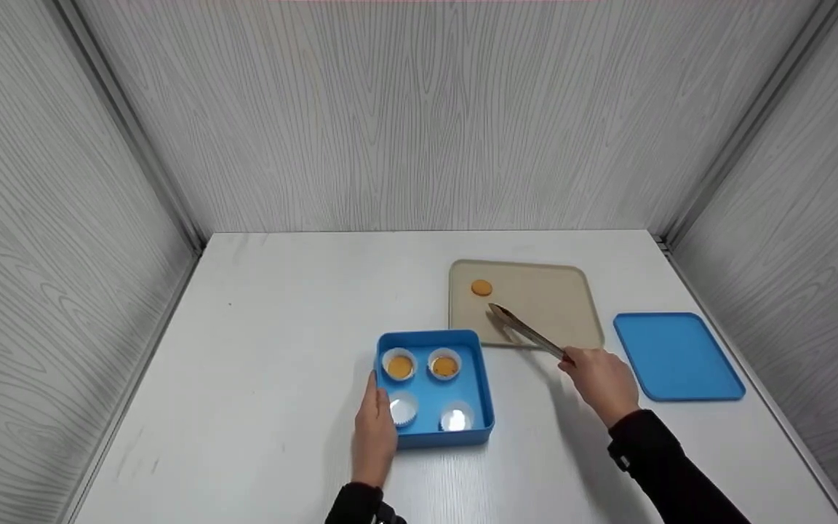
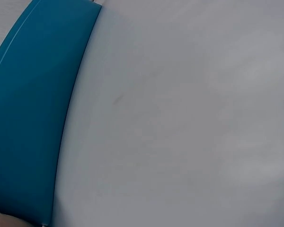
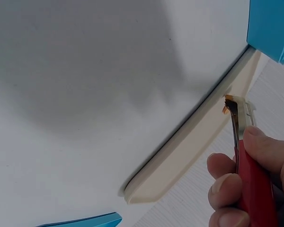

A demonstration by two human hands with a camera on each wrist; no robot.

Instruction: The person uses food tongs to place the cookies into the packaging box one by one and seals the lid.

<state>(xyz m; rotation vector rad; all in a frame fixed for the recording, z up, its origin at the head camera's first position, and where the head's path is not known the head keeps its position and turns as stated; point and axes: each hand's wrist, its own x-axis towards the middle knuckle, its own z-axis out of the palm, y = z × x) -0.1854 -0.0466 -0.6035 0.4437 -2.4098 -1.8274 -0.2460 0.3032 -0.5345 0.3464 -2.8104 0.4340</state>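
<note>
Judged half done: two rear cups (image 1: 385,364) in the blue box (image 1: 423,393) show orange discs (image 1: 400,367), front cups (image 1: 456,418) none visible; another disc (image 1: 481,287) on beige tray (image 1: 550,302); right hand (image 1: 601,382) grips tongs (image 1: 533,337), left hand (image 1: 373,440) against box.

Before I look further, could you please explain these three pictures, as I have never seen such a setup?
There is no robot here: a person works with two bare hands. The wide picture comes from a camera on the head; the other two, from one on each wrist. On the white table stand a blue box with four white cupcake liners, two with something orange-brown inside, a beige tray with one orange-brown disc, and a blue tray. The left hand touches the box's left side; the right hand holds tongs with a red handle.
</note>
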